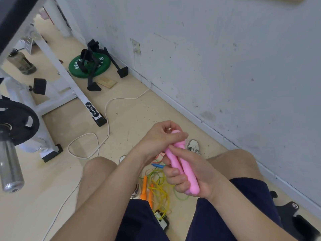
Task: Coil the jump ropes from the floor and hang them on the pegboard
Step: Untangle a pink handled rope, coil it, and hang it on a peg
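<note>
Above our navy shorts [142, 221], our right hand [205, 173] grips two pink plastic jump-rope handles [174, 160] paired side by side. Our left hand [159, 136] pinches their tops, likely aligning them for coiling. Tangled yellow-green ropes [159, 186] wait on the floor [121, 119].

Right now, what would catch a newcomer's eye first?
The pair of pink handles at centre, gripped side by side in the right hand while the left hand holds their top end. Below them, a tangle of yellow-green ropes with orange handles lies on the floor.
</note>
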Available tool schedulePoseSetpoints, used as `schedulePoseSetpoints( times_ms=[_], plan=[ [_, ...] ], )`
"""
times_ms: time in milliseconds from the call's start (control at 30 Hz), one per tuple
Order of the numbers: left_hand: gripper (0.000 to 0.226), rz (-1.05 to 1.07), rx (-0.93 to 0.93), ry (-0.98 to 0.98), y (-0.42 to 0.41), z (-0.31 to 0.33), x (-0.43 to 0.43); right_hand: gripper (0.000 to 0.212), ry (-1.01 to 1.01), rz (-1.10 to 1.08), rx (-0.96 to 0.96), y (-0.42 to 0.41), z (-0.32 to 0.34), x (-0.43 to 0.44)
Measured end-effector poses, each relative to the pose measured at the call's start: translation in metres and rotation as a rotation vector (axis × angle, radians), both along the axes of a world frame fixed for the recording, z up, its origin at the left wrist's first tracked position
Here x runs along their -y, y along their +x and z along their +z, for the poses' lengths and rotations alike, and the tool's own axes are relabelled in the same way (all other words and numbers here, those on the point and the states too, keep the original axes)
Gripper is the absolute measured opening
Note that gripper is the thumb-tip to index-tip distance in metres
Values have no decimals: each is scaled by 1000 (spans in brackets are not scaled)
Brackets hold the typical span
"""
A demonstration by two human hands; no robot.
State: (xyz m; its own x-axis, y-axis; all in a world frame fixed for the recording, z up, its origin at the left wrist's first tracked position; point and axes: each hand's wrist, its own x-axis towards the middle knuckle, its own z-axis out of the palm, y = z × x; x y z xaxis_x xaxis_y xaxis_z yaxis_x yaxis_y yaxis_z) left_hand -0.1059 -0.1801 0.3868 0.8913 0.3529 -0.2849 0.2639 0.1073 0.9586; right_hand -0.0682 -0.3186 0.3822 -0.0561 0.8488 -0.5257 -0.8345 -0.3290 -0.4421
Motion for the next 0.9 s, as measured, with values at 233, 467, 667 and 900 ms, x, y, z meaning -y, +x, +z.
schedulePoseSetpoints(
  times_ms=[233, 467, 667, 900],
  plan=[
    [19, 447, 45, -16, 3, -7, -2, 21, -121, -51, 564, -2, 13, 3],
    [12, 264, 24, -90, 1, -14, 9, 8, -173, 13, 545, 3, 15, 8],
    [18, 289, 0, 109, 4, -10, 17, 17, -148, -51, 284, 0, -1, 13],
    [62, -114, -249, 302, 0, 6, -23, 22, 203, -142, -120, 6, -15, 24]
  ],
)
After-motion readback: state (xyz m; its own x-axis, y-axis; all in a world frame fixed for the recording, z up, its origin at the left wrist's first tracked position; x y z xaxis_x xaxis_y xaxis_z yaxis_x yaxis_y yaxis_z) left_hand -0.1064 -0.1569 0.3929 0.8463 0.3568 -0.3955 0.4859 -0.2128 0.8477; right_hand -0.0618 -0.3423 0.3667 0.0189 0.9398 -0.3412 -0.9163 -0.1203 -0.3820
